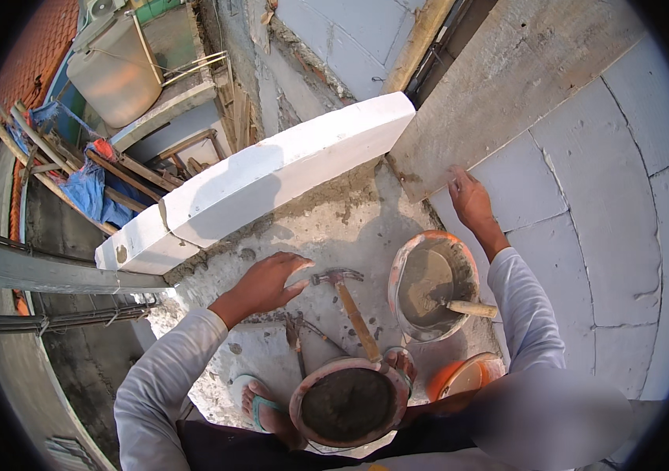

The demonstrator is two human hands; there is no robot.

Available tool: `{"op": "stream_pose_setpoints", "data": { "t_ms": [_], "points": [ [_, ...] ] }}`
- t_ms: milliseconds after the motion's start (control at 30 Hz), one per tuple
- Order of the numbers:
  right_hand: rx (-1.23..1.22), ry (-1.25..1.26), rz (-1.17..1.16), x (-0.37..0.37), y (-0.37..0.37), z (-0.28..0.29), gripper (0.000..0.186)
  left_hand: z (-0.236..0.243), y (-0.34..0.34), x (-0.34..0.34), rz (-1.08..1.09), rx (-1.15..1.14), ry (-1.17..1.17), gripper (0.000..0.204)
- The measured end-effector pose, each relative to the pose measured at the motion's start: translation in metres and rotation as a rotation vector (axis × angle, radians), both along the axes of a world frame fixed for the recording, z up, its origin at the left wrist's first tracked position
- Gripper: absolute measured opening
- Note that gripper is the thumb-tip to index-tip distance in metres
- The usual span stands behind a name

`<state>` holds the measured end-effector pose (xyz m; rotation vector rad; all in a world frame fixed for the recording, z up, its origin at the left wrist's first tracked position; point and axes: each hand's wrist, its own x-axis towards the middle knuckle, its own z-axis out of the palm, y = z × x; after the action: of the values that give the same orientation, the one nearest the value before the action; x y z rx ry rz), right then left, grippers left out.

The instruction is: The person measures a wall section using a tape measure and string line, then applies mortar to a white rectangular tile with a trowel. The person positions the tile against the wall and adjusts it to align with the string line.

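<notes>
Over the concrete ledge [366, 224], my left hand [268, 282] hovers with thumb and fingers apart, holding nothing. Just right of it lies a claw hammer [356, 318] with a wooden handle. My right hand [472, 200] is empty, its fingers loosely bent beside the lower edge of a long grey board [499, 94] against the block wall. Whether the fingertips touch the board I cannot tell. Below that hand stands a bucket [395, 275] of wet mortar with a wooden-handled tool [468, 308] resting in it. A row of white blocks [295, 169] lines the ledge's far side.
A second mortar bucket [301, 416] stands by my sandalled feet, with an orange bucket [448, 381] to its right. Thin tools [297, 345] lie left of the hammer. The light block wall [601, 220] rises at right. Cables [75, 318], scrap wood and a tank [115, 74] sit beyond the ledge at left.
</notes>
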<state>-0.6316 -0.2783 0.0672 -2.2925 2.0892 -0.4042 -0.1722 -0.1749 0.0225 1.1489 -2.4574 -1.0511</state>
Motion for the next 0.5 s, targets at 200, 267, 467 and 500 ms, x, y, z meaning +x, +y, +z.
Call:
{"op": "stream_pose_setpoints", "data": {
  "t_ms": [200, 267, 467, 500],
  "points": [
    [-0.045, 0.023, -0.011, -0.025, 0.014, 0.009, 0.024, -0.047, 0.006, -0.013, -0.041, 0.125, 0.026, 0.043],
    [-0.026, 0.005, -0.038, -0.026, 0.020, 0.012, 0.025, -0.061, 0.012, -0.010, -0.030, 0.154, 0.016, 0.042],
    [0.017, -0.020, 0.019, -0.010, 0.030, 0.025, 0.029, -0.074, 0.029, 0.025, 0.076, 0.168, -0.014, 0.040],
    [0.051, -0.047, 0.016, 0.000, 0.030, 0.025, 0.030, -0.071, 0.033, 0.036, 0.105, 0.167, -0.034, 0.040]
  ]
}}
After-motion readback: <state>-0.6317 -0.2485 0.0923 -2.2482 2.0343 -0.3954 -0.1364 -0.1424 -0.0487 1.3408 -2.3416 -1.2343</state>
